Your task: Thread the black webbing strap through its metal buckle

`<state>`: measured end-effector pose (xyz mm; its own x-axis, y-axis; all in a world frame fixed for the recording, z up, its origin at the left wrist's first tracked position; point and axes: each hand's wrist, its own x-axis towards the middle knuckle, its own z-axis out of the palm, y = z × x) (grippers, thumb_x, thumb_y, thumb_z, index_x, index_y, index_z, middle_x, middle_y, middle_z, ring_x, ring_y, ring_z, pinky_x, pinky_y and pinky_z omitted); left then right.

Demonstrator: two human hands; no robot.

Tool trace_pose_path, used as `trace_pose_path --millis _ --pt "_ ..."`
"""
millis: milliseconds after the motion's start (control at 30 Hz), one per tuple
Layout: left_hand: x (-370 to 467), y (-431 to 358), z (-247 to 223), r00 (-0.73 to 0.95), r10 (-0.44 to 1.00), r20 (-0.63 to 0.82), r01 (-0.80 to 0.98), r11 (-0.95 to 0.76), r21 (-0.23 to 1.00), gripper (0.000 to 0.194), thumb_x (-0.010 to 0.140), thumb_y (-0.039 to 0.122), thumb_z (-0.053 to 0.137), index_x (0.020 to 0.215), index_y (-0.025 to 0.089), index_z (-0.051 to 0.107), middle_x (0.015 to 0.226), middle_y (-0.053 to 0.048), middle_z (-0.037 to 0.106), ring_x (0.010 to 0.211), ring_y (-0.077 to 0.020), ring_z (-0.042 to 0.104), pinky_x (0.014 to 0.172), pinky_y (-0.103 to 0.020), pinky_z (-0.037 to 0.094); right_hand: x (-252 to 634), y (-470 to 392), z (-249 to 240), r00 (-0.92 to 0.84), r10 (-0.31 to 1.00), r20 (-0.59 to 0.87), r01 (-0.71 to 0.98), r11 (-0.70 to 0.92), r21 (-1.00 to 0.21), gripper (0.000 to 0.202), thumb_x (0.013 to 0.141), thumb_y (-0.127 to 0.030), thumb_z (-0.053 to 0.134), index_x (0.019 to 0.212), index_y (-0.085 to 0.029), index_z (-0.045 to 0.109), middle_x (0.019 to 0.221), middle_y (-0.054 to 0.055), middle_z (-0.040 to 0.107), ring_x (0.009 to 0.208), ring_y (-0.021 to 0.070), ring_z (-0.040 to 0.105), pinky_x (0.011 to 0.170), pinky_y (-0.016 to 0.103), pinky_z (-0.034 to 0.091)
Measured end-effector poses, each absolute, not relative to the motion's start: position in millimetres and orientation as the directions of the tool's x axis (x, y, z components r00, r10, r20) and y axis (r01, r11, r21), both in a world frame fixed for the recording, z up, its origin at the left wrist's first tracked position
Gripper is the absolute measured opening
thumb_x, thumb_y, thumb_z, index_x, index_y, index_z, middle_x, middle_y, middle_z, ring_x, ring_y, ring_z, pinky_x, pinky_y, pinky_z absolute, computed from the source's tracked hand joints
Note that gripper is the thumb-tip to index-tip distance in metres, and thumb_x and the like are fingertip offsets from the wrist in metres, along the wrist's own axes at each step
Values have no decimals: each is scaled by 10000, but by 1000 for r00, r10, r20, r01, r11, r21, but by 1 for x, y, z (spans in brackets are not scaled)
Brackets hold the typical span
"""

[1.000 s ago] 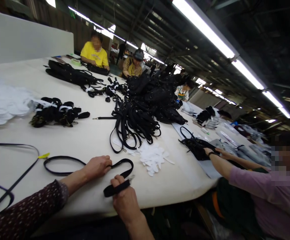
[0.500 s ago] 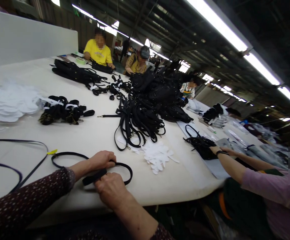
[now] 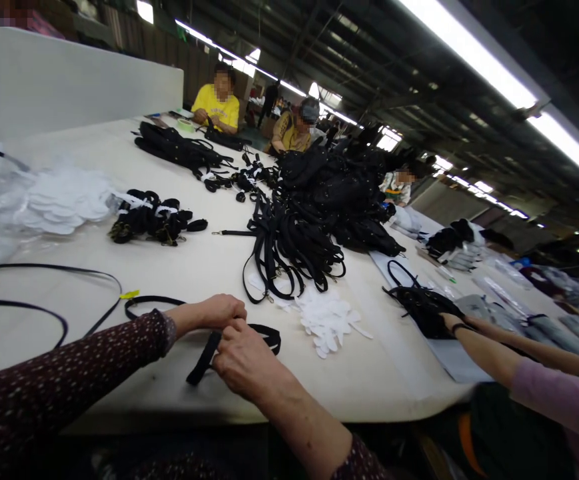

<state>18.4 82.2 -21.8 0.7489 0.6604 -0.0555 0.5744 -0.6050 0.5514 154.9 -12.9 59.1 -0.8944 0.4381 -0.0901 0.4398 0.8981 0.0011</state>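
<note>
Both my hands meet over a black strap (image 3: 202, 357) near the front edge of the white table (image 3: 209, 263). My left hand (image 3: 219, 311) is closed on the strap where it loops back. My right hand (image 3: 242, 360) pinches the same strap just below, and its free end hangs down to the left of that hand. The strap runs left as a thin loop (image 3: 144, 301) past a small yellow tag (image 3: 130, 294). A scatter of white cut pieces (image 3: 329, 320) lies just to the right of my hands.
A heap of black straps (image 3: 289, 250) and a big pile of black bags (image 3: 339, 193) fill the table's middle. A bundle of short black straps (image 3: 152, 220) and white pieces (image 3: 62, 200) lie at left. A co-worker's arm (image 3: 489, 350) reaches in at right; other people sit at the far end.
My right hand has slid left along the strap to join my left hand, and the strap's loop has shrunk. The view has shifted right.
</note>
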Motion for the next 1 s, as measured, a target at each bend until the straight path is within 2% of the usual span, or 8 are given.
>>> trace_pose_path --millis 233,333,467,633,700,767,833,1000 --pt "8 99 -16 671 741 -22 627 -552 550 193 894 331 599 952 172 691 936 -42 719 865 -194 652 810 -387 511 161 7 65 -840 530 -116 526 848 70 218 925 -144 454 921 -145 673 880 98 681 937 241 565 968 452 366" --pt "-3 98 -25 670 742 -26 617 -537 575 214 887 355 606 972 183 700 973 -48 723 888 -196 653 831 -391 509 179 5 39 -776 607 -171 621 782 -40 221 898 -88 462 998 -162 645 930 79 682 895 211 592 854 379 413" --pt "-11 97 -37 674 738 -30 598 -521 609 235 899 369 591 992 180 695 1010 -53 719 925 -207 655 859 -410 510 202 -2 13 -712 697 -85 689 669 -280 292 851 -94 564 1102 -230 622 1098 28 680 1045 187 588 898 330 395" --pt "-11 102 -38 692 721 -45 565 -501 655 254 901 398 596 983 176 690 986 -45 714 896 -194 653 851 -405 517 196 -8 19 -569 822 -10 765 526 -371 215 893 -157 558 1049 -260 666 974 2 708 923 167 610 842 296 408" --pt "-11 104 -36 696 716 -55 557 -490 671 266 897 412 601 980 176 691 958 -38 716 864 -184 656 832 -388 523 185 -13 31 -702 712 13 670 666 -329 265 907 -157 532 1099 -294 651 937 -7 701 887 160 598 849 296 398" --pt "-11 105 -35 697 715 -62 553 -479 682 273 894 419 605 982 176 691 942 -36 717 846 -177 657 823 -380 526 175 -18 42 -860 509 -25 503 841 -200 281 899 -148 523 1101 -301 645 861 -4 680 830 167 573 859 317 380" --pt "-11 105 -35 694 717 -65 553 -473 686 278 891 423 608 977 172 689 941 -38 716 845 -179 658 821 -383 528 170 -20 50 -904 417 -90 425 901 -85 273 884 -140 524 1082 -283 647 804 8 655 783 177 547 830 331 369" --pt "-12 101 -36 687 724 -62 563 -475 676 270 899 416 600 979 173 685 968 -42 713 875 -189 655 836 -399 523 180 -11 55 -801 594 -72 599 796 -93 332 888 -110 504 1109 -313 647 824 7 663 795 179 562 761 323 358"
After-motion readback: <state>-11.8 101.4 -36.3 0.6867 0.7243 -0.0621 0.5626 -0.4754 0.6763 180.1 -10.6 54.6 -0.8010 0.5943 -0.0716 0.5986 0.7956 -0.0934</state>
